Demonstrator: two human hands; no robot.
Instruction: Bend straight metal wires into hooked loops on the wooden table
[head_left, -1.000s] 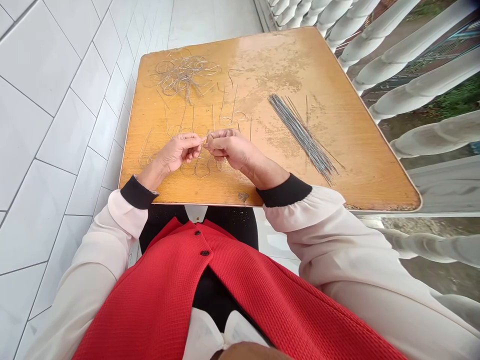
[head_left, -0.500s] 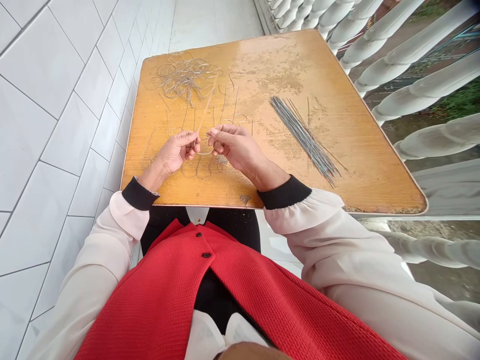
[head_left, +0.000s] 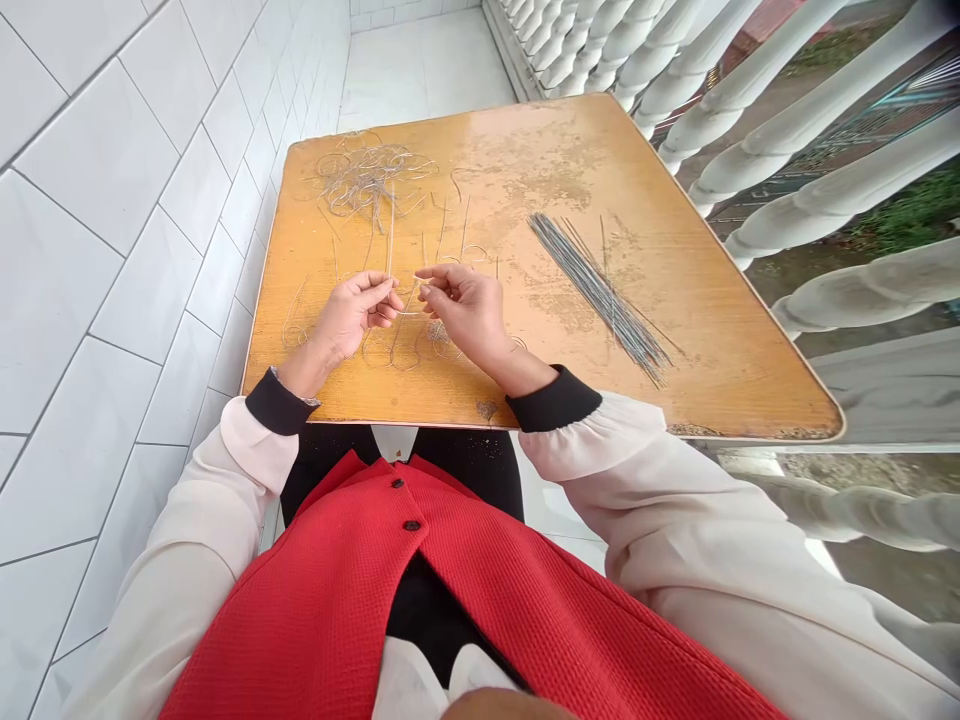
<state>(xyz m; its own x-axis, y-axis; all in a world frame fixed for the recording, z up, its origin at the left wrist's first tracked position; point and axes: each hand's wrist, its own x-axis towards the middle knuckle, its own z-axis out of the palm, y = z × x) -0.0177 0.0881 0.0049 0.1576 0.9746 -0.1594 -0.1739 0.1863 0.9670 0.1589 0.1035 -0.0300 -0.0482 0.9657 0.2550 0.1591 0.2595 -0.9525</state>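
1. Since the earlier frame, the long end of the thin wire (head_left: 391, 235) has swung from leaning toward 1 o'clock to standing almost straight at 12 o'clock, and the whole table now sits lower in the view.
2. The thin wire lies between the two hands, just above the wooden tabletop (head_left: 487, 160) and over a row of bent wire pieces (head_left: 397, 350). Its long axis runs from 12 to 6 o'clock, with its free end pointing toward a wire tangle (head_left: 367, 178). A small bent part crosses toward the other hand at about 3 o'clock.
3. The left hand (head_left: 351, 318) is nearer the long end, which rises from its fingertips. Its thumb and forefinger look pressed together in a pinch on the wire, with the other fingers curled beneath.
4. The right hand (head_left: 466, 315) sits at 3 o'clock from that pinch, just apart from the left hand. Its thumb and forefinger are brought close together at the bent part, but the wire is too fine to tell whether they are gripping it.
5. A bundle of straight steel rods (head_left: 600, 295) lies well to the right at about 2 o'clock from the hands, its long axis running from 10 to 4 o'clock.
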